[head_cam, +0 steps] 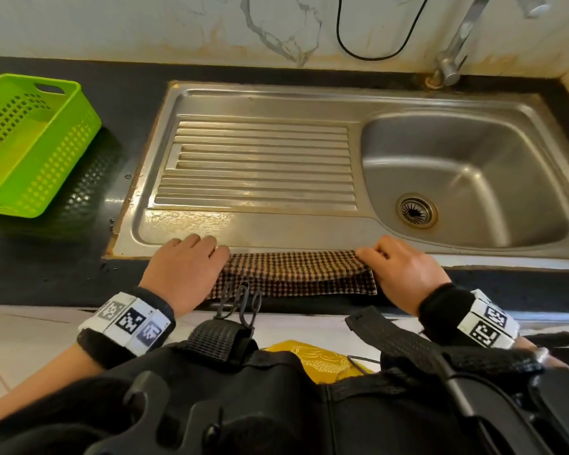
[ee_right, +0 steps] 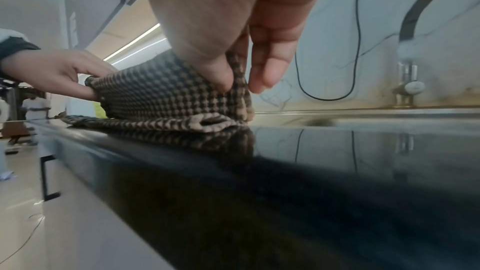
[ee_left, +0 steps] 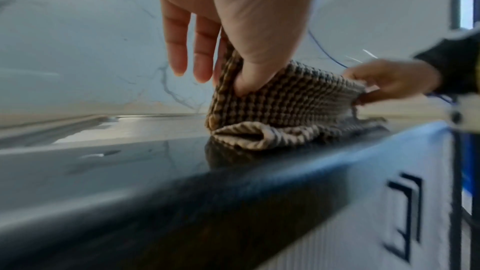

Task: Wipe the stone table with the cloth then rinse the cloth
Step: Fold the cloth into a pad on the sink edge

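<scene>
Basket (head_cam: 30,142): green, perforated, at 10 o'clock on the black stone table (head_cam: 46,270).
Left hand (head_cam: 186,269): at 7 o'clock, thumb and forefinger pinching the cloth's left end, other fingers (ee_left: 179,48) straight.
Cloth (head_cam: 296,274): 1 checked brown piece, stretched between both hands, top edge lifted, lower fold lying on the table's front strip just below the sink (head_cam: 309,103) rim.
Right hand (head_cam: 404,269): at 5 o'clock, pinching the cloth's right end.
Tap (head_cam: 457,50): at 1 o'clock, behind the basin.
</scene>
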